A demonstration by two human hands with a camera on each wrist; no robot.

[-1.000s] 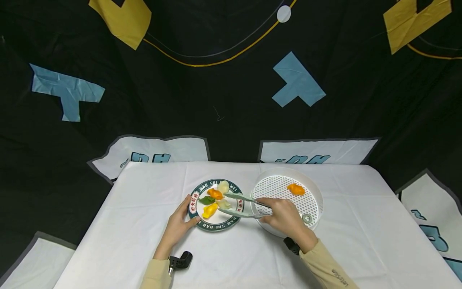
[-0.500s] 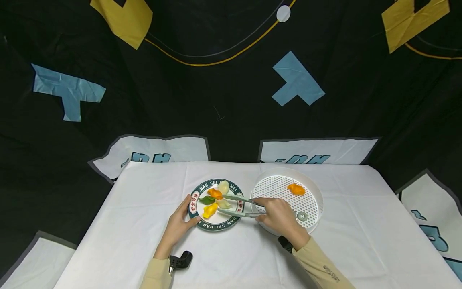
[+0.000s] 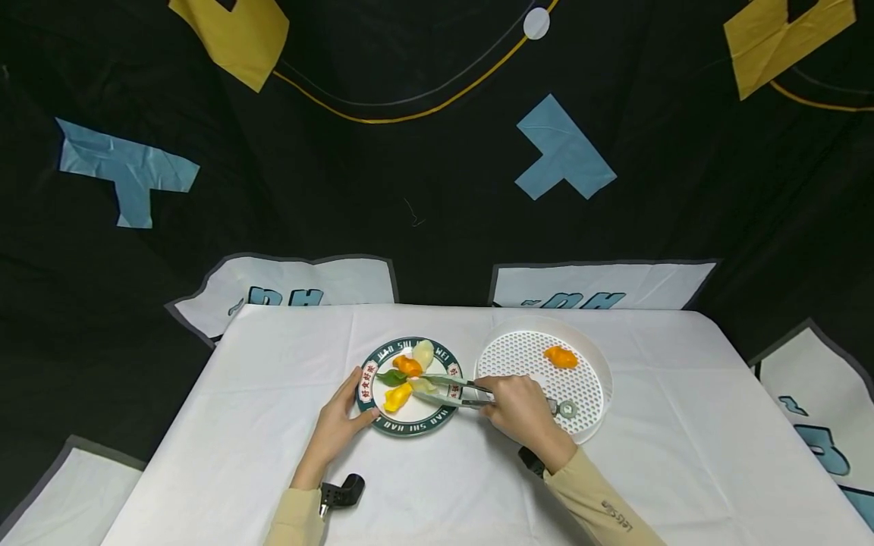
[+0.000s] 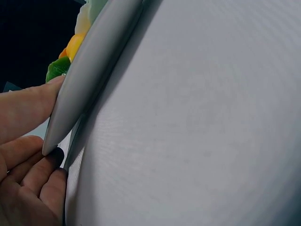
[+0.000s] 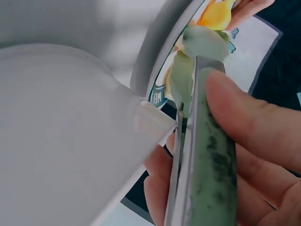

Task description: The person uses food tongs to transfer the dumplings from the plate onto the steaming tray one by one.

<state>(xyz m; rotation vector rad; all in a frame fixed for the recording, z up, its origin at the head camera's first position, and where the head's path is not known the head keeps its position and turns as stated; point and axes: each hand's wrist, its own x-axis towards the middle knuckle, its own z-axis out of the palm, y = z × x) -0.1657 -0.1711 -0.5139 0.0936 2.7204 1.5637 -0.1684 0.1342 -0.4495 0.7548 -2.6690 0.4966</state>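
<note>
My left hand holds the left rim of a round plate with a green lettered border. In the left wrist view the thumb lies over the rim and fingertips are under it. My right hand grips pale green tongs, also large in the right wrist view as green tongs. Their tips reach over the plate, on either side of a pale, petal-like piece. Around it lie a yellow pepper-like piece, an orange piece, a green leaf and another pale piece.
Right of the plate stands a round white tray with a perforated bottom, close under my right forearm. An orange lump lies in it. A white cloth covers the table, and a black curtain hangs behind.
My right hand has shifted left and slightly down, and the tongs' arms have drawn closer together around the pale piece. My left hand and the plate look unmoved.
</note>
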